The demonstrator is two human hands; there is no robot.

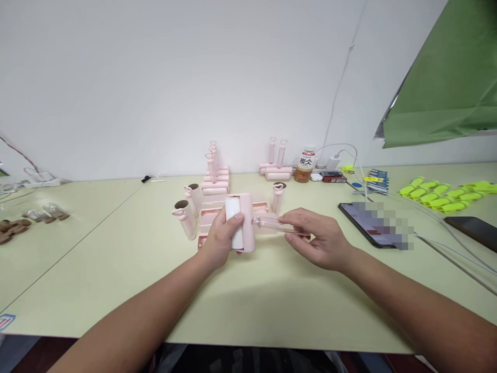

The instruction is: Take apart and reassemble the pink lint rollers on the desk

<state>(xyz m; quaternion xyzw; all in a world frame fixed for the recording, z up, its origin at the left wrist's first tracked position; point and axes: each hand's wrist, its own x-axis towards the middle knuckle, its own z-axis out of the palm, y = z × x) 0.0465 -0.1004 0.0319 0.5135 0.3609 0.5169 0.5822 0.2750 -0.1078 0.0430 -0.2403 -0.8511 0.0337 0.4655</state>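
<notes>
My left hand [219, 239] is wrapped round a pink lint roller head [249, 228], its thumb pressed on the white roll [234, 239] inside. In the fingers of my right hand [320, 237] lies a clear pink handle [274, 225], held almost level. The handle's narrow tip meets the small hole in the side of the head; how deep it sits I cannot tell. Just behind my hands are pink covers [209, 212], loose handles [185, 226] and paper rolls [181, 206] standing on end.
Lint rollers with upright handles stand by the wall, in a left group [215, 189] and a right group [278, 176]. Further right are a bottle [305, 166], a phone [361, 225], cables and several neon-yellow pieces [433, 198]. Brown pieces [10, 228] lie far left.
</notes>
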